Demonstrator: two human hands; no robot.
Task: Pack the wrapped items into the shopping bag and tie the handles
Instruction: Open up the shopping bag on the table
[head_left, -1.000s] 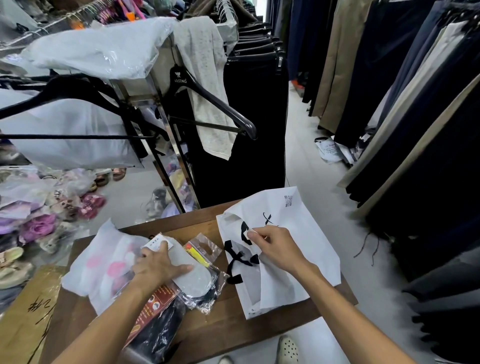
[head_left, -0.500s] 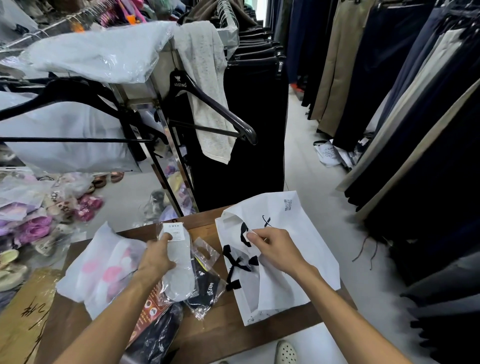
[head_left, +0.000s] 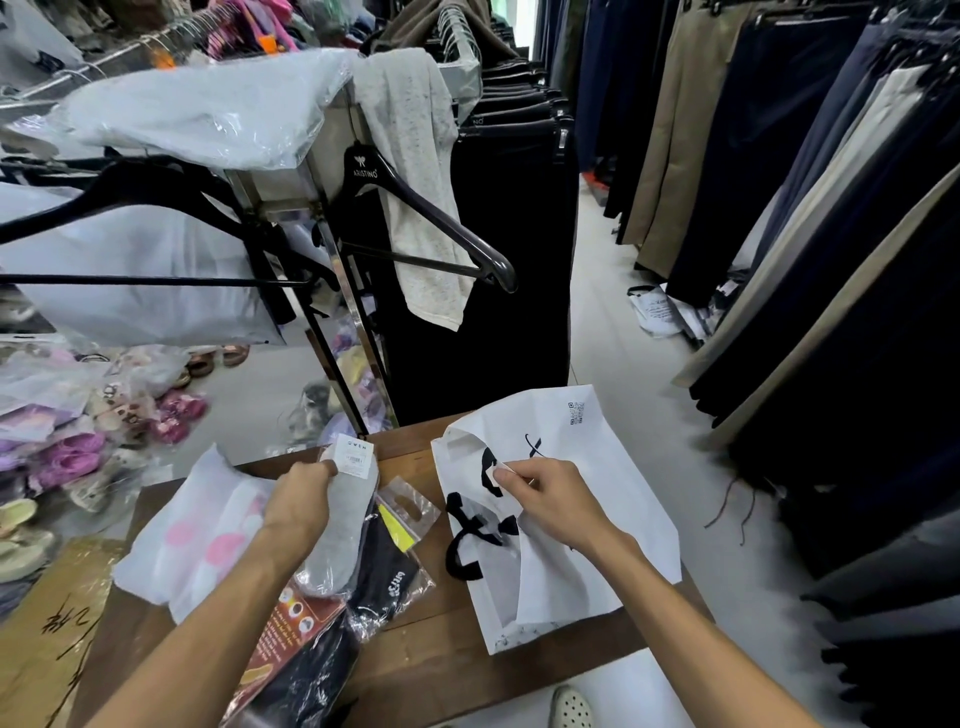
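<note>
A white shopping bag with black print lies flat on the right of the wooden table. My right hand pinches its upper layer near the mouth and lifts it a little. My left hand holds a grey sock pack with a white label, raised above the table left of the bag. Under it lies a clear packet with black socks. A white wrapped item with pink spots lies at the left, and a dark packet with an orange card near the front edge.
A clothes rack with a black hanger and hanging dark trousers stands behind the table. More trousers hang along the right. Bagged sandals are piled on the floor at the left. My shoe shows below the table's front edge.
My left hand has picked the grey sock pack up off the pile and lifted it upright. My right hand has kept its pinch on the bag.
</note>
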